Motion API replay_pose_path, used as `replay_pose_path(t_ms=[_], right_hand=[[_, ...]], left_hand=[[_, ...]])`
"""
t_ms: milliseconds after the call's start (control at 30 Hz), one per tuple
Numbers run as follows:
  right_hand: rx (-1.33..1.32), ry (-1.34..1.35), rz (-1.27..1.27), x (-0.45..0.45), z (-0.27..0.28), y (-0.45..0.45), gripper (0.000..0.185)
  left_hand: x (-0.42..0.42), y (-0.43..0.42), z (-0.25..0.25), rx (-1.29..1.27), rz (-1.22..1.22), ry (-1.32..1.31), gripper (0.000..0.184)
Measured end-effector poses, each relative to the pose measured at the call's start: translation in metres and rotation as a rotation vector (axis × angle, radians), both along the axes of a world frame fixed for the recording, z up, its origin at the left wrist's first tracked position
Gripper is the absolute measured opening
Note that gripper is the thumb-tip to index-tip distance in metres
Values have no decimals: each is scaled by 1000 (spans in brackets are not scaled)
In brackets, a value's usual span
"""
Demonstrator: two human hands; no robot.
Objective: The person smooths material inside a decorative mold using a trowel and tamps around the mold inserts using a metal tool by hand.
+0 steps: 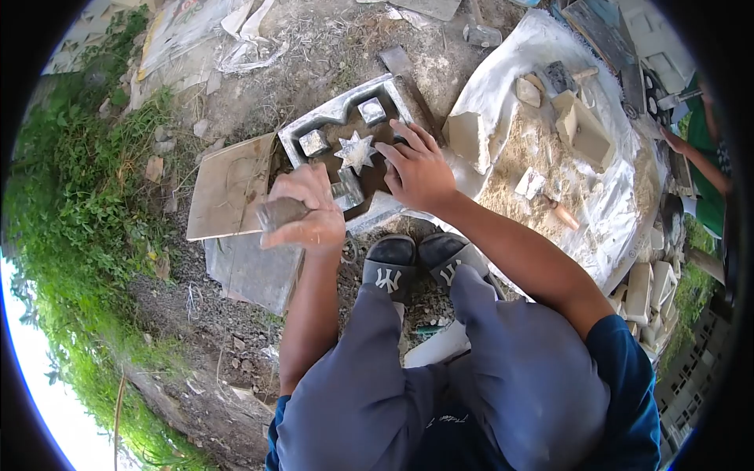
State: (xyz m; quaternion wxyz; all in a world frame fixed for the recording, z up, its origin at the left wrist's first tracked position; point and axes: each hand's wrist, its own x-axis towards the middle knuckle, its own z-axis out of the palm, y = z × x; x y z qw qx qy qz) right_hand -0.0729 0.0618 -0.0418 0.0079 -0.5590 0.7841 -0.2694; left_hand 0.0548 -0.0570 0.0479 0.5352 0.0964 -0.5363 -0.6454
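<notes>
In front of my feet lies a grey mould (314, 118) with raised blocks and a star-shaped piece (356, 152) at its middle. My left hand (314, 212) is closed around a short grey-brown block (281, 213), held over the mould's near left corner; whether the block is wood or stone I cannot tell. My right hand (420, 169) lies with fingers spread over the mould's right side, its fingertips close to the star. That hand hides part of the mould's right half.
Flat boards (228, 188) lie left of the mould. To the right, a white sheet (495, 86) bears sand (530, 145), a trowel (564, 216) and a hollow cast piece (585, 129). A hammer (481, 35) lies beyond. Another person's arm (699, 161) shows at far right; plants (86, 196) grow at left.
</notes>
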Motion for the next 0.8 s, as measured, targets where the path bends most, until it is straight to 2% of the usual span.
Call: replay_pose_path(t_ms=[33,67,133,200,267,300,333,367,433,467,533,567,667,733,800], right_hand=[[1,-10,1,1,-1,0,41],[-3,0,2,-2,0,-3,41],[-30,-10,-14,2,-2,-1,40],[-16,-8,-15,1,-2,-1,40],[-10,-2,-8,2,-1,-1,40],[-34,3,-20,2,-1,-3,40],[-46,1,-27,3,-1,-2,41],[-40,-1,-28,1,-3,-1,41],[8,-7,3,0,3,0,41],[12,-12,6,3,2,3,41],[-14,-4,-11,2,-3,-1,40],[-76,13,-27,3,-5,-2,40],[-7,-16,-3,1,0,1,40],[-7,-14,8,5,-2,3,40],[-66,1,-23,3,-1,-2,40]], left_hand=[[-1,1,5,165,75,-33,90],[-2,-2,11,162,75,-23,90],[8,-3,18,-112,-230,261,89],[7,-1,13,-113,-217,254,86],[4,-4,1,80,128,-151,81],[3,-6,6,49,112,-10,71],[9,-1,11,51,111,-12,71],[18,4,16,-61,26,2,65],[13,12,16,-186,62,24,49],[4,14,15,-182,65,19,49],[-15,10,25,162,333,-94,43],[-8,6,27,-25,200,12,34],[2,18,45,51,141,112,32],[-5,16,37,-31,242,90,34],[-8,14,41,123,359,49,38]])
